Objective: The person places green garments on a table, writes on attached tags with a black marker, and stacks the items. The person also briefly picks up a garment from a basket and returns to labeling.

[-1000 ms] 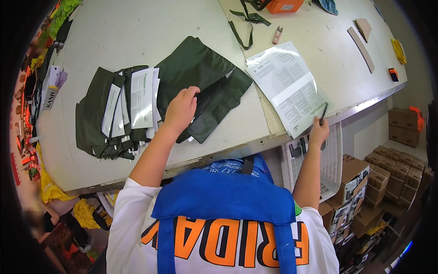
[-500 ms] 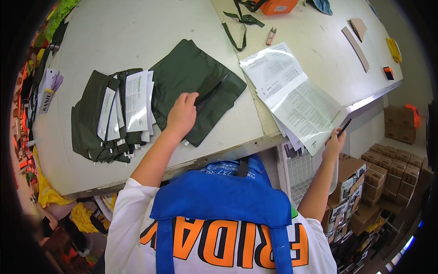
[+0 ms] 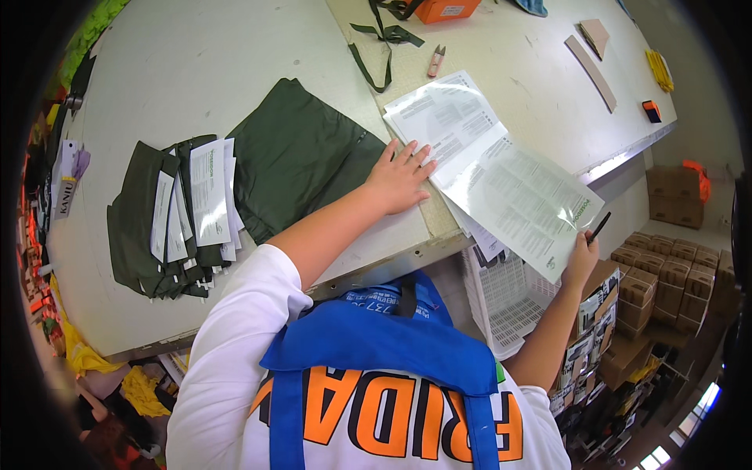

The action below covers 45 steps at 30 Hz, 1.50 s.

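My left hand (image 3: 399, 178) lies flat and open on the dark green fabric piece (image 3: 301, 157), just beside the printed sheets (image 3: 501, 176). My right hand (image 3: 581, 258) pinches their near-right edge, a black pen (image 3: 598, 228) gripped too.

An orange box (image 3: 446, 9) is placed at the table's (image 3: 196, 86) far edge. Green straps (image 3: 376, 48) and small snips (image 3: 435, 61) are laid near it. Brown cardboard boxes (image 3: 666, 274) are stacked beyond the table's right end.
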Available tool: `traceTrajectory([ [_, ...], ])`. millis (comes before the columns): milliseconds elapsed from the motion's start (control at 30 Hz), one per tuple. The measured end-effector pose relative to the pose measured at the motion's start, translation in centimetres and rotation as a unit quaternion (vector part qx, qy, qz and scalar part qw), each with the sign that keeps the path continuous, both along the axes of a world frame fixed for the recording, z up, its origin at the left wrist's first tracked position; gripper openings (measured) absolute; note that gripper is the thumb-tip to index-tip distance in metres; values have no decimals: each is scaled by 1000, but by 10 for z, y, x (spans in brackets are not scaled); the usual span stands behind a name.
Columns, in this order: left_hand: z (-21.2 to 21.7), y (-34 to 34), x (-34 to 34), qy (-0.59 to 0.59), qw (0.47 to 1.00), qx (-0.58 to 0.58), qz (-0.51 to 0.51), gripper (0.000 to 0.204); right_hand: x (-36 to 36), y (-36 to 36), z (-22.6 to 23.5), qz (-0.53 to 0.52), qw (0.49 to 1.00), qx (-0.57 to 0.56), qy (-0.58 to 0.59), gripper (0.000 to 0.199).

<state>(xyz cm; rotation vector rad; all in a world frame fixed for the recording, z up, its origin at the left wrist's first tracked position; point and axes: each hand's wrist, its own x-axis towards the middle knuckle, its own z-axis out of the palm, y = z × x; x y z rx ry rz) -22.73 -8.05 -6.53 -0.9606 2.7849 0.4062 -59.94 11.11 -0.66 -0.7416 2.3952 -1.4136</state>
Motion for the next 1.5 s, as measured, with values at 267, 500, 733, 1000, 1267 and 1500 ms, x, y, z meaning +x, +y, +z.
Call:
traceTrajectory([
  [267,3,-23,0,-18,996,-26,86,66,-46,58,50,-55,995,-53,-59,11],
  [500,4,-19,2,-12,993,-62,97,70,-22,50,41,-40,991,-72,-109,11],
  [733,5,-37,19,102,983,-90,124,68,26,20,21,19,975,-81,-208,12],
  [1000,0,55,188,121,923,-45,363,29,129,-19,-7,169,952,34,-253,11],
  [1267,36,52,189,288,880,-101,363,9,185,-61,-13,182,953,50,-238,12],
  [1500,40,60,163,259,923,-32,284,7,317,-94,-53,252,894,74,-364,13],
])
